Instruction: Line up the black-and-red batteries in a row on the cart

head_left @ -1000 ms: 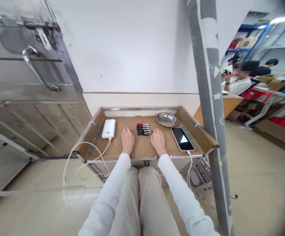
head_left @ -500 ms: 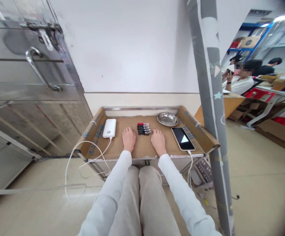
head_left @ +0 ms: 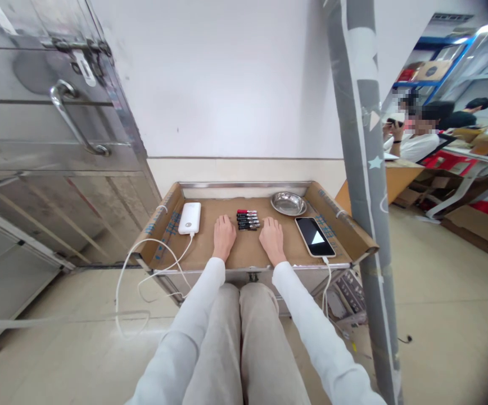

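Observation:
My left hand (head_left: 224,237) lies flat, palm down, on the cardboard-lined metal tray table (head_left: 244,260), fingers stretched out and holding nothing. My right hand (head_left: 272,238) rests the same way a little to the right. Between and just beyond the fingertips lies a row of several marker pens (head_left: 248,219), one with a red cap on the far side, the rest black. A white power bank (head_left: 189,218) sits left of my left hand, its white cable (head_left: 143,270) hanging over the front edge. A phone (head_left: 315,237) with a dark screen lies right of my right hand.
A shallow steel dish (head_left: 288,203) stands at the back right of the table. A grey padded pole (head_left: 362,169) rises close on the right. A steel door with a handle (head_left: 73,121) is on the left. Other people sit at a desk (head_left: 416,140) far right.
Both hands stay flat in the same spots on the table. Only the view has shifted slightly, with the table sliding a little right in the picture.

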`<control>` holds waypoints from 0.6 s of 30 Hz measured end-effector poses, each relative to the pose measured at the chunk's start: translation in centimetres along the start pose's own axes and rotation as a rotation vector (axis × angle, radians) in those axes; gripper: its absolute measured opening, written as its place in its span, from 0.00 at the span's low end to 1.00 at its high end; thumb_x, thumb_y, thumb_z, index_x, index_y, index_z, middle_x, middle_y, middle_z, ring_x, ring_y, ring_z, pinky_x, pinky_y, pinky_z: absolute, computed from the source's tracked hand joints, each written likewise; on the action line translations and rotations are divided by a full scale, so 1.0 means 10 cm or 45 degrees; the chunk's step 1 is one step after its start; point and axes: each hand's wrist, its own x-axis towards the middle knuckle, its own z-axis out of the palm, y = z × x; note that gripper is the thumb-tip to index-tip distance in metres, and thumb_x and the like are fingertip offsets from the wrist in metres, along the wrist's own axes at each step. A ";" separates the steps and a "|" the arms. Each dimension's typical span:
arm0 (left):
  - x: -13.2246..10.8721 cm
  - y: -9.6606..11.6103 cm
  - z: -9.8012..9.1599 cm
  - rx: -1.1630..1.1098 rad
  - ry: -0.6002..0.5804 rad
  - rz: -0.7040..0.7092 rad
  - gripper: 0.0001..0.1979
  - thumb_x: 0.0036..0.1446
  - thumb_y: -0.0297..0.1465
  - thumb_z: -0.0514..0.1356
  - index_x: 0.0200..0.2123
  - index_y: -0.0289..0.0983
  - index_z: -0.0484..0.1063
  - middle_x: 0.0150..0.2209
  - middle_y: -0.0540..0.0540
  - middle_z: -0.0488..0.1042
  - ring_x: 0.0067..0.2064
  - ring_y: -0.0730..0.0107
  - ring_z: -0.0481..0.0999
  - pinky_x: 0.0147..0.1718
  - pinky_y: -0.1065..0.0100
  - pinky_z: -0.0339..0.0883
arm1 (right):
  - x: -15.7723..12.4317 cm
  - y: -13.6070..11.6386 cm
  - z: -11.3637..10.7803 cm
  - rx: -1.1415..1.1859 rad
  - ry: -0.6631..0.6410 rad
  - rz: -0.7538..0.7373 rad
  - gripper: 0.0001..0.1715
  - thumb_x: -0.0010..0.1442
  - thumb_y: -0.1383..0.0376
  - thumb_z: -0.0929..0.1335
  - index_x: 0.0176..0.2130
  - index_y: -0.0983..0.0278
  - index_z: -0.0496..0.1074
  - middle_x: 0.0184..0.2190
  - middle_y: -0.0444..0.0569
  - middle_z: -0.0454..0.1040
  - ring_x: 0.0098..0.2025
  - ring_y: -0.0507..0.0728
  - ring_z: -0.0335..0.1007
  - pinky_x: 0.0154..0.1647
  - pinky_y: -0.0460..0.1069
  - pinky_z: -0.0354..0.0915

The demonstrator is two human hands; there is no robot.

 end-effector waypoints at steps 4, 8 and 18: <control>0.00 0.00 -0.01 -0.218 -0.153 0.329 0.08 0.58 0.23 0.49 0.38 0.36 0.66 0.37 0.43 0.68 0.41 0.63 0.68 0.44 0.62 0.64 | 0.02 -0.02 -0.04 0.108 -0.060 -0.216 0.12 0.59 0.72 0.58 0.39 0.65 0.68 0.39 0.55 0.69 0.42 0.59 0.61 0.45 0.51 0.55; 0.00 -0.04 0.04 -0.298 -0.266 0.359 0.05 0.57 0.25 0.53 0.36 0.37 0.67 0.37 0.45 0.67 0.41 0.64 0.69 0.44 0.61 0.64 | 0.03 -0.01 0.03 0.204 -0.104 -0.277 0.12 0.60 0.72 0.59 0.41 0.65 0.67 0.40 0.52 0.69 0.42 0.58 0.62 0.45 0.50 0.55; 0.06 -0.04 0.07 -0.411 -0.287 0.374 0.05 0.61 0.29 0.53 0.37 0.38 0.68 0.38 0.45 0.68 0.42 0.66 0.70 0.46 0.61 0.65 | 0.05 0.02 0.10 0.197 -0.107 -0.274 0.09 0.63 0.66 0.60 0.39 0.64 0.68 0.38 0.51 0.69 0.42 0.58 0.62 0.44 0.51 0.54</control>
